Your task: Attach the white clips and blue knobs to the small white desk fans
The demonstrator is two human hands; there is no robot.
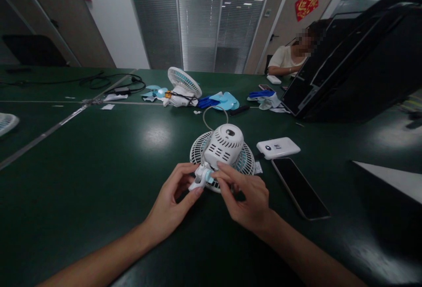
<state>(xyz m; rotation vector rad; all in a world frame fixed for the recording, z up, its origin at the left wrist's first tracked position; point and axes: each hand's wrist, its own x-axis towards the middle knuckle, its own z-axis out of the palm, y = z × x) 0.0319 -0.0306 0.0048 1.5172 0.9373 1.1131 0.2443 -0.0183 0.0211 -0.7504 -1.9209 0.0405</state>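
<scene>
A small white fan (pixel 226 145) lies face down on its round grille on the green table, its vented motor housing on top. A white clip-like bracket (pixel 197 183) juts from the housing toward me. My left hand (pixel 174 194) grips this bracket between thumb and fingers. At the bracket's side is a light blue knob (pixel 209 176), and the fingertips of my right hand (pixel 245 194) are closed on it. A pale cable (pixel 216 107) loops behind the housing.
Right of the fan lie a white power bank (pixel 278 147) and a dark phone (pixel 300 188). Farther back are a second fan (pixel 183 88), light blue blades (pixel 228 101), gloves (pixel 264 99) and black cables (pixel 99 79). A person (pixel 290 56) sits beyond a large black case (pixel 346 63).
</scene>
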